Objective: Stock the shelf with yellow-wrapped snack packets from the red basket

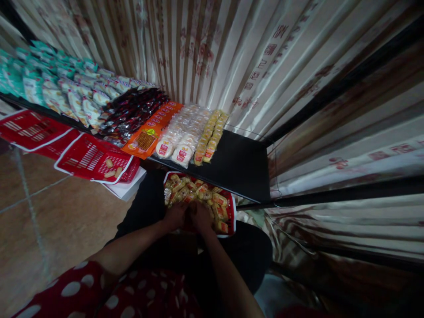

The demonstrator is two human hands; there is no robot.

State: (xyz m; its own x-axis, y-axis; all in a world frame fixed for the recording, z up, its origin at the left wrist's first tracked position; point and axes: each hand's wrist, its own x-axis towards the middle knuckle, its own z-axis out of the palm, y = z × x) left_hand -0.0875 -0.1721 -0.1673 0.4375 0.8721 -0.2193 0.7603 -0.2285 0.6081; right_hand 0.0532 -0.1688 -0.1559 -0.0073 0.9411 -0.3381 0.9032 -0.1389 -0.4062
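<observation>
A red basket [232, 211] full of small yellow-and-red snack packets [217, 199] rests on my lap. Both hands meet at its near edge. My left hand [175, 215] and my right hand [199, 216] are curled with knuckles up among the packets; their fingertips are hidden in the dark. Just beyond the basket is a black shelf [241, 165] carrying a row of the same yellow packets [212, 137], beside rows of white packets [182, 139].
Further left on the shelf lie orange packs [149, 134], dark red packs [132, 110] and teal-white packs [49, 84]. Stacked red baskets [89, 159] sit at the left over a tiled floor [49, 216]. Striped curtains [298, 88] hang behind and to the right.
</observation>
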